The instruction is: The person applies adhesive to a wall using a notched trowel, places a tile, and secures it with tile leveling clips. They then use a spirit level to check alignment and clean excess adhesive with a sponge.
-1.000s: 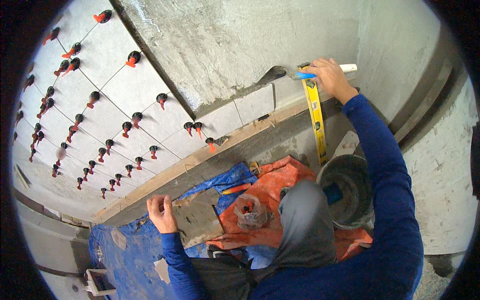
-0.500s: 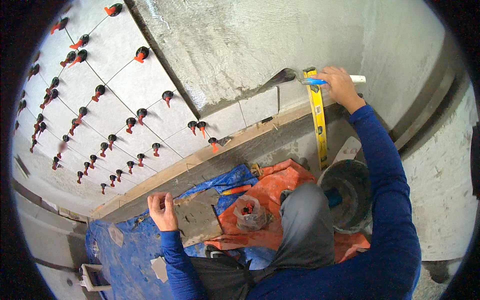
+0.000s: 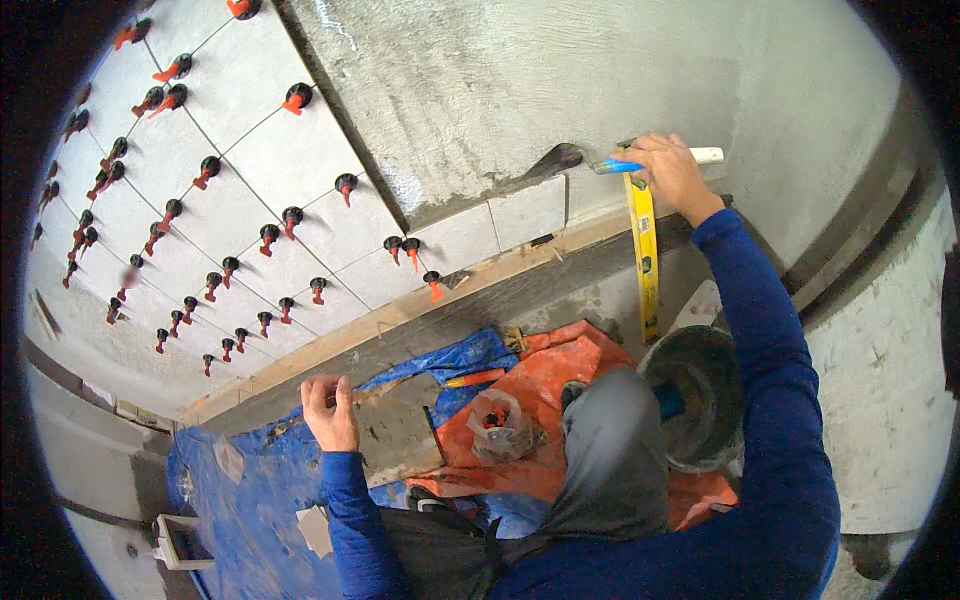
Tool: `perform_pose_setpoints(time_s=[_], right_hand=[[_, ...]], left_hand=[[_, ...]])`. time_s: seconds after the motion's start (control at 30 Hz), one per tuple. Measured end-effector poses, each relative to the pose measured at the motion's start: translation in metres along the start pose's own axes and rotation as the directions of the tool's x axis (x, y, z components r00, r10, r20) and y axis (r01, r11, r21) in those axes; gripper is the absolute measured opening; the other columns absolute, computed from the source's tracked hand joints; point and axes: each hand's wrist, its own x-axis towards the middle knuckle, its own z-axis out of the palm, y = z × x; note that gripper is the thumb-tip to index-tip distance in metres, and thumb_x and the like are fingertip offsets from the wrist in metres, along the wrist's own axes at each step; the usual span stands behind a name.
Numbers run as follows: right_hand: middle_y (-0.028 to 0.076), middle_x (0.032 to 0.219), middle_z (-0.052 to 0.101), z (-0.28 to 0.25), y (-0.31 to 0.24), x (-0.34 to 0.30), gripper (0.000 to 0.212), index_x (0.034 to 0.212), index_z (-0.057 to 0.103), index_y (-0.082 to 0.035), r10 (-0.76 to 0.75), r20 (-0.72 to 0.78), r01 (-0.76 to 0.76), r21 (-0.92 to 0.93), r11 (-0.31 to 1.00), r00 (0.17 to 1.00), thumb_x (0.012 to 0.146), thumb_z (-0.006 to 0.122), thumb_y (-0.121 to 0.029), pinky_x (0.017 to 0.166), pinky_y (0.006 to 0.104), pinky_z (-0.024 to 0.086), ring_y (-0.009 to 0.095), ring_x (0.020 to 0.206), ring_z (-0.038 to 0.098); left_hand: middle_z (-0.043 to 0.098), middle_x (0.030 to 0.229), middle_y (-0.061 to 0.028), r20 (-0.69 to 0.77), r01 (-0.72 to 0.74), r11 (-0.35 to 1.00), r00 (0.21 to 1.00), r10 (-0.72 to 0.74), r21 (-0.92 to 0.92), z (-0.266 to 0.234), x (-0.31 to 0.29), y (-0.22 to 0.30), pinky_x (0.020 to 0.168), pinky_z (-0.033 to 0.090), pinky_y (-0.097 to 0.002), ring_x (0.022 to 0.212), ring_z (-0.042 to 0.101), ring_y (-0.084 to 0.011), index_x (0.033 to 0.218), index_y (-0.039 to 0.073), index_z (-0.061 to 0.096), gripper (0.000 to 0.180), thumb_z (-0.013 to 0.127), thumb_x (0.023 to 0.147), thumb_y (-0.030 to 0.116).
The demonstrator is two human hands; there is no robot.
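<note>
white-grey tiles spread over the wall at ten o'clock, their joints set with red-and-black levelling clips; keep your sleeves off those. at eight o'clock your left hand is bare, loosely curled, thumb apart from the fingers, nothing visible in it. it sits just beside a mortar-smeared board. right of that, at six o'clock, a clear plastic bag of red pieces lies on the orange tarp.

at one o'clock the bottom-row tile stands on the timber batten. just above it is the dark blade of your trowel; whether it touches the wall, i cannot tell. your right hand is wrapped round the trowel's handle at two o'clock. a low blade angle and light, even pressure should suit that edge best.

the handle crosses the yellow spirit level, between two and three o'clock, so best not knock it toward the mixing bucket at four.
</note>
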Motion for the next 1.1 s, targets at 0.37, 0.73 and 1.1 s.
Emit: perform_pose_setpoints(time_s=[0.37,0.73,1.1], right_hand=[[0.004,0.106,0.068,-0.002,-0.031,0.019,0.036,0.118,0.074,-0.019,-0.014,-0.041,0.012,-0.042,0.999,0.999,0.083,0.073,-0.013,0.090,0.0409,0.044,0.025,0.107,0.061],[0.003,0.104,0.067,-0.006,-0.041,0.029,0.039,0.118,0.073,-0.021,-0.064,-0.081,0.060,-0.047,0.997,0.995,0.080,0.073,-0.010,0.087,0.0405,0.043,0.025,0.102,0.062],[0.005,0.100,0.065,-0.016,-0.050,0.010,0.038,0.121,0.072,-0.022,-0.016,-0.099,0.014,-0.023,1.000,0.995,0.084,0.071,-0.012,0.087,0.0423,0.045,0.025,0.101,0.062]], left_hand=[[0.057,0.094,-0.0076,-0.006,-0.003,1.000,1.000,0.003,-0.010,-0.004,0.001,0.010,0.068,0.050,-0.0296,0.078,0.059,-0.0164,0.090,-0.001,0.067,0.015,0.071,0.091,0.014],[0.058,0.094,-0.0078,-0.013,-0.004,1.000,1.000,0.004,-0.013,-0.009,0.003,0.014,0.069,0.049,-0.0293,0.078,0.059,-0.0165,0.091,0.000,0.068,0.015,0.071,0.090,0.015],[0.057,0.095,-0.0075,-0.005,-0.053,0.998,0.999,0.053,-0.024,-0.015,0.000,0.018,0.070,0.049,-0.0300,0.078,0.059,-0.0165,0.091,-0.001,0.066,0.019,0.072,0.091,0.017]])
